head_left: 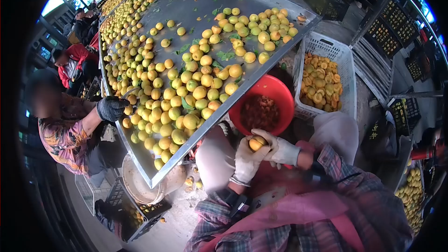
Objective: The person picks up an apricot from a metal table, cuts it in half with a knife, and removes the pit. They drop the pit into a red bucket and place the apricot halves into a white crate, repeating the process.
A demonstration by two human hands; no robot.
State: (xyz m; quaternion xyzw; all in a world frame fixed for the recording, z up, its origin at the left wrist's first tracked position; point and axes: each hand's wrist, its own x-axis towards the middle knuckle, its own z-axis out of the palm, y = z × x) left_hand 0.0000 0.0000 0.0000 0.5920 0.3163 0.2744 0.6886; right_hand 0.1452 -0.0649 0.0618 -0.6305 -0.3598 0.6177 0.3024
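Observation:
My left hand wears a pale glove and is closed round a yellow-orange apricot above my lap. My right hand, gloved as well, presses against the same fruit from the other side, with its fingers bent. Whether a small tool is in it cannot be seen. Just beyond both hands stands a red basin with brown apricot stones in it. To the right of the basin, halved apricots fill much of a white plastic crate.
A raised-edge metal table bears many whole apricots and some leaves. At left, a person's dark-gloved hand reaches over its edge. A white bucket and black crate stand below; a wooden pallet is at right.

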